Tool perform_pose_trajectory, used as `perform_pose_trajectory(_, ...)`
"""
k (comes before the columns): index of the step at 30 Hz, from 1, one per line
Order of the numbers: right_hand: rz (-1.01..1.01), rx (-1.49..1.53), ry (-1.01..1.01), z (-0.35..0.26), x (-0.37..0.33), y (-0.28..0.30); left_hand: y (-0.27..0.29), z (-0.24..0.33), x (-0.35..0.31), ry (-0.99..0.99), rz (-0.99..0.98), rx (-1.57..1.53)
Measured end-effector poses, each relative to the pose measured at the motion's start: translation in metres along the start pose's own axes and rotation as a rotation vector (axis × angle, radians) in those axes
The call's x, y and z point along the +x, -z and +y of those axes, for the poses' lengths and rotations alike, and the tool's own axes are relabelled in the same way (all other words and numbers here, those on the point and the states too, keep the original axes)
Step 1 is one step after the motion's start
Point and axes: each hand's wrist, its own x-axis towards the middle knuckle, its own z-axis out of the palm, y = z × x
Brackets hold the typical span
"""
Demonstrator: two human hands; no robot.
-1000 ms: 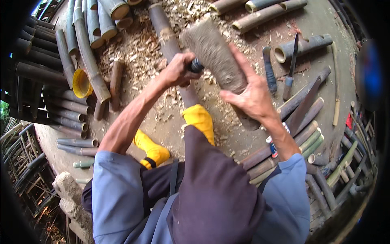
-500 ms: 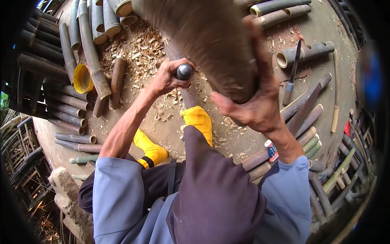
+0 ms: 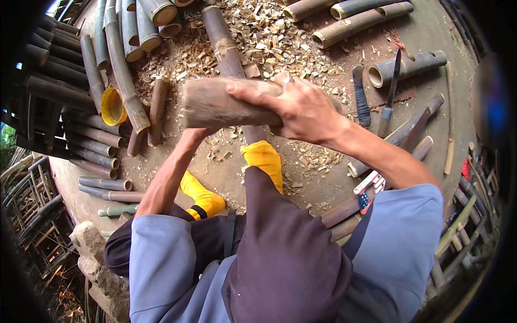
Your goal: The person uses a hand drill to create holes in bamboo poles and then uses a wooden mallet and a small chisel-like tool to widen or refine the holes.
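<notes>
Right hand (image 3: pixel 307 110) curled round wooden block (image 3: pixel 221 107), bamboo pole (image 3: pixel 229 64) beneath; left hand (image 3: pixel 205 131) (near side, mostly hidden), couldn't tell grip

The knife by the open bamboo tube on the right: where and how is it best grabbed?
Likely by its handle, from the person's side: that end points toward them, while the dark blade points away. The right hand would suit, being nearer, but it is wrapped around the wooden block.

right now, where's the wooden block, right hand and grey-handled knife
wooden block (image 3: pixel 212 111), head view, on its side
right hand (image 3: pixel 306 110), head view, on its back
grey-handled knife (image 3: pixel 392 86), head view, on the blade
</notes>
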Motion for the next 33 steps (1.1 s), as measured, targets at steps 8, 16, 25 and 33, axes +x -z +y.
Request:
perform_pose_trajectory(8, 0.433, 0.649, -0.353, 0.028, -0.043, -0.022, -0.056, 0.053, 0.069, 0.161, -0.039, -0.160)
perform_pose_trajectory(16, 0.553, 0.507, -0.590, 0.041, -0.091, -0.031, -0.120, 0.082, 0.041, -0.066, 0.358, 0.084)
perform_pose_trajectory(25, 0.800, 0.810, -0.615, 0.012, -0.087, -0.035, -0.108, 0.070, 0.057, 0.043, 0.357, 0.041)
perform_pose_trajectory(33, 0.503, 0.547, -0.532, -0.012, -0.069, -0.011, -0.090, 0.061, 0.039, -0.020, 0.297, -0.080)
